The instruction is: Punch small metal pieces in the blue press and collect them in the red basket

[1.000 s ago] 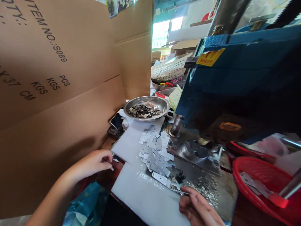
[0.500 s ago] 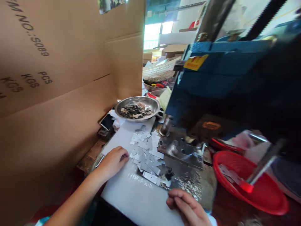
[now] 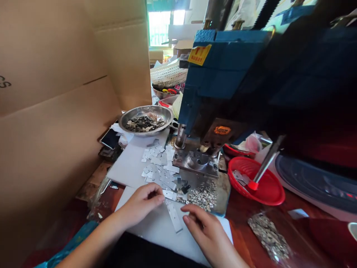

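Left hand (image 3: 142, 203): forearm in from lower left, back of hand up, fingers curled under. Thumb and forefinger tips close together beside the near end of the pile; cannot tell whether they pinch anything. Right hand (image 3: 208, 229): in from lower right, turned inward, forefinger reaching left, thumb just below it with a small gap, other fingers folded toward the palm. Nothing seen between the tips.

Hard to make out: left hand's lower fingers, hidden behind its thumb side; both arms cut off by the bottom edge. Underside of the blue press (image 3: 214, 70) deep in shadow, its right part nearly black. Print on the cardboard (image 3: 55, 67) cut by the left edge. Contents of the clear bag (image 3: 269, 236) blurred, small, metallic.

Single metal strip (image 3: 174, 218): lying flat on the white board (image 3: 154, 225), between the hands, slanting, near end toward the right hand. Pale grey, long, narrow, small dark holes along it. Beyond, a loose pile of similar strips (image 3: 160, 171), overlapping at all angles, left of the steel die (image 3: 195, 163). Tiny silvery scraps (image 3: 202, 195) scattered right of the pile.
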Demonstrator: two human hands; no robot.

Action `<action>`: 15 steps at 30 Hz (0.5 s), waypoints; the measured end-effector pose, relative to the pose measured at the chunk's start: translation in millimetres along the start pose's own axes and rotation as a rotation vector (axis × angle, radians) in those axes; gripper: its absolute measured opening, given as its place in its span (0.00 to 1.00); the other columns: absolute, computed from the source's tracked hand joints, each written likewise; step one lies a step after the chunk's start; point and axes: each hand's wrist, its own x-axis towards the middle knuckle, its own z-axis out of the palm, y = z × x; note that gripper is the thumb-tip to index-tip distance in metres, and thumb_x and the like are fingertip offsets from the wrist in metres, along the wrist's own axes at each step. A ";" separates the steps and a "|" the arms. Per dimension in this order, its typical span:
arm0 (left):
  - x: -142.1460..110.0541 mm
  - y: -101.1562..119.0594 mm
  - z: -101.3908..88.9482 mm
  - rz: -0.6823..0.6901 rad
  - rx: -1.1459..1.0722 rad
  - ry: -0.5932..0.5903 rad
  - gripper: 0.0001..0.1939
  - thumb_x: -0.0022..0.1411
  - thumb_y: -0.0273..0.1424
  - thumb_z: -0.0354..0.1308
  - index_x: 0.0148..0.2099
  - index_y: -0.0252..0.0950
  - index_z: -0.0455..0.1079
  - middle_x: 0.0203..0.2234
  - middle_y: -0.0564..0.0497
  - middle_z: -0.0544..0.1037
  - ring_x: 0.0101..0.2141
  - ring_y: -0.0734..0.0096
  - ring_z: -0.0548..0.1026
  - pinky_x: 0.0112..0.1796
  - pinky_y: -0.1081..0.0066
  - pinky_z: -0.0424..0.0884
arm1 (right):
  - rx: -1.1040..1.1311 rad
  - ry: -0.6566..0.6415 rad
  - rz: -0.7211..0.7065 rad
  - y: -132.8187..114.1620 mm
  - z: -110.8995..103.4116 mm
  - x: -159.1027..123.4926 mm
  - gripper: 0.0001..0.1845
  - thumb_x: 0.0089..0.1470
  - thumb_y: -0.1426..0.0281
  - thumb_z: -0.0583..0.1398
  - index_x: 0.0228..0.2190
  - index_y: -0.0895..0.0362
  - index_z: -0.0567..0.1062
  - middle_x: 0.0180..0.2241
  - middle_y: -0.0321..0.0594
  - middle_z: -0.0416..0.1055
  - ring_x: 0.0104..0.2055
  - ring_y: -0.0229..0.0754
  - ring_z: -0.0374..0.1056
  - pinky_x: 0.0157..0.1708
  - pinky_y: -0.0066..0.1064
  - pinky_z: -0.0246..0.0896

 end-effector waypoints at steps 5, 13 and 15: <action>9.9 11.5 41.1 -0.184 -0.580 -0.156 0.13 0.49 0.36 0.64 0.30 0.33 0.67 0.23 0.56 0.67 0.26 0.78 0.64 0.31 0.75 0.60 | 0.064 0.250 -0.262 -9.9 1.8 12.1 0.10 0.53 0.66 0.59 0.38 0.50 0.77 0.33 0.40 0.74 0.36 0.42 0.69 0.37 0.31 0.63; 11.0 12.2 41.8 -0.258 -0.742 -0.179 0.12 0.53 0.36 0.62 0.32 0.32 0.70 0.23 0.54 0.69 0.25 0.78 0.66 0.31 0.75 0.63 | 0.074 0.418 -0.272 -8.4 12.8 22.4 0.07 0.54 0.65 0.58 0.31 0.52 0.76 0.29 0.39 0.71 0.33 0.39 0.67 0.34 0.31 0.61; 9.0 9.5 33.9 -0.151 -0.482 -0.142 0.11 0.57 0.36 0.57 0.36 0.33 0.72 0.27 0.51 0.72 0.29 0.73 0.69 0.35 0.71 0.65 | 0.075 0.411 -0.234 -5.1 10.1 22.3 0.09 0.55 0.63 0.57 0.29 0.53 0.75 0.28 0.39 0.70 0.32 0.40 0.66 0.33 0.31 0.60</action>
